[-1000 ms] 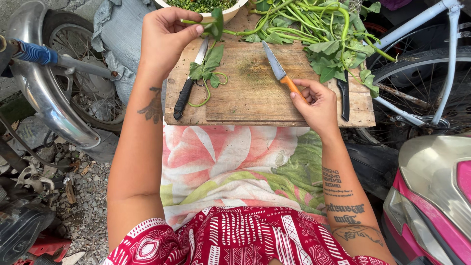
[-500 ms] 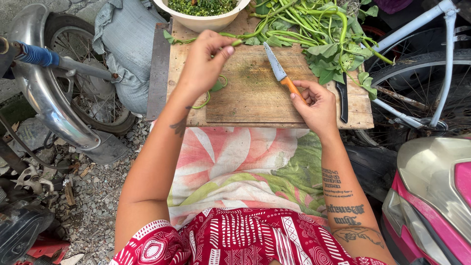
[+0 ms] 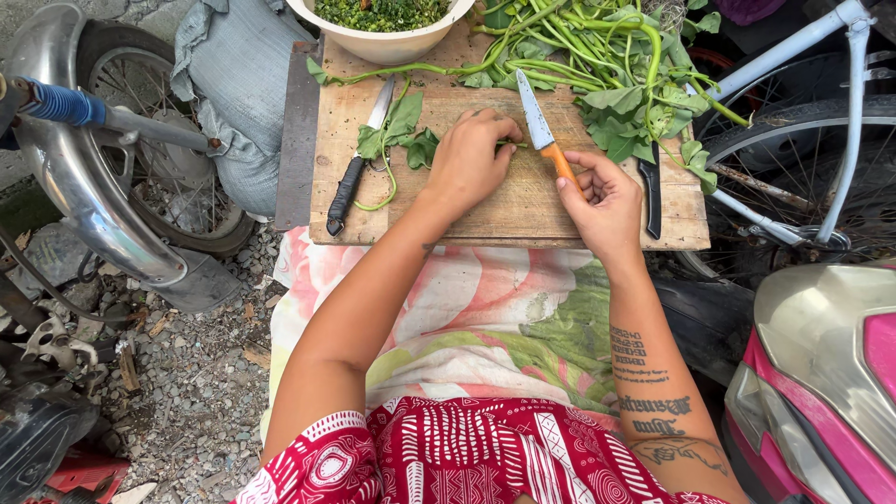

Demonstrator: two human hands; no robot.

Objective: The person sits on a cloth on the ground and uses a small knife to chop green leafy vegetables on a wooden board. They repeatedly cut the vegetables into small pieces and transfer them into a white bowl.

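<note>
Closest to me is my lap under a flowery cloth [image 3: 467, 317], and the board [image 3: 523, 210] sits right at its far edge. My right hand [image 3: 605, 201] is wrapped snug around the orange handle of the knife [image 3: 543, 133], blade pointing away toward the greens. My left hand [image 3: 469, 159] is curled down on the board, fingertips pinching a green stem [image 3: 509, 143] just beside the blade. Left of that hand there's a loose leafy sprig [image 3: 401, 135] and a black-handled knife [image 3: 359, 159] lying near the board's left edge. Another dark knife [image 3: 651, 191] lies by the right edge. Not much free wood, really just the strip nearest me. Further out, the pile of greens [image 3: 597, 56] hogs the far right corner, and a white bowl [image 3: 383, 42] of chopped stuff overhangs the far edge. Bike wheel [image 3: 812, 168] crowds the right side, scooter fender [image 3: 84, 177] the left.
</note>
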